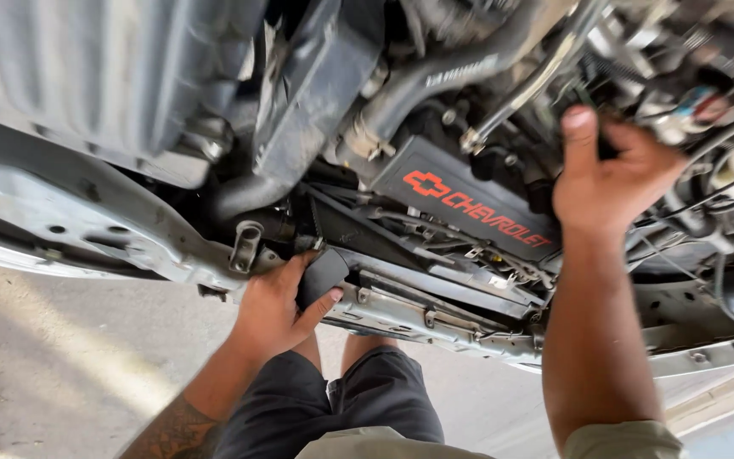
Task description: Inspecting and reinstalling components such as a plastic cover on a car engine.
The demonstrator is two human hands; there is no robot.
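Concrete floor (pixel 61 374) below, open engine bay of a vehicle filling the view, front crossmember (pixel 435 319) running across the middle. Far left: ribbed grey panel (pixel 87 76), then a thick black hose (pixel 248 191) dropping toward the front edge. Left hand (pixel 286 306) is curled around a small black block (pixel 324 274) sitting right on the crossmember, thumb on the near face, fingers wrapped behind. Centre: black engine cover (pixel 460 204) with red lettering, a chrome ratchet extension (pixel 528 85) angled above it, untouched. Right hand (pixel 609 174) is deeper in, past the cover, fingers closed on something dark among the wiring (pixel 707 110); can't tell what it is. Looks like a brace-and-reach step: left steadies at the front, right works by feel. Any further move needs care around the loose wires.
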